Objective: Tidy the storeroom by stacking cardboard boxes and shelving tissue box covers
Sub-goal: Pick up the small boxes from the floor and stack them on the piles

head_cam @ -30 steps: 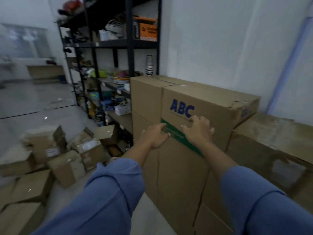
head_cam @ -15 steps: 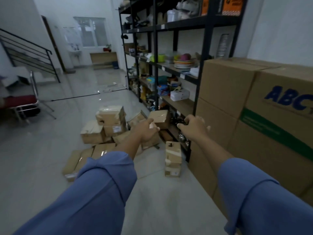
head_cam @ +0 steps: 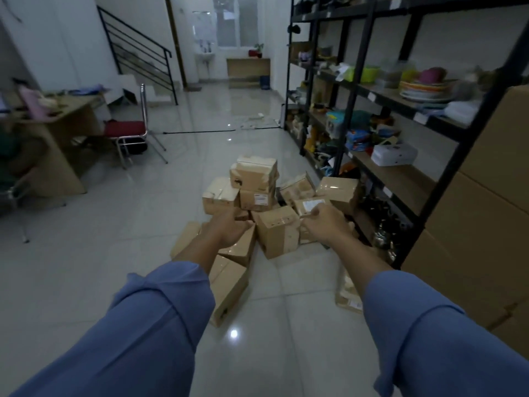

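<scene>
A heap of several small cardboard boxes lies on the tiled floor beside the black shelving unit. One small box stands between my two hands. My left hand and my right hand are stretched out in front of the heap, fingers loosely curled, holding nothing. More boxes lie flat below my left forearm. Large stacked cartons stand at the right edge. A white tissue box cover sits on a shelf.
A wooden desk and a red-seated chair stand at the left. A staircase with a black railing rises at the back. The shelves hold plates, bowls and packets. Glossy floor tiles stretch to the left of the heap.
My view has swung left, away from the large ABC carton toward the heap of small boxes. Both hands came off the carton and now reach out over the floor boxes.
</scene>
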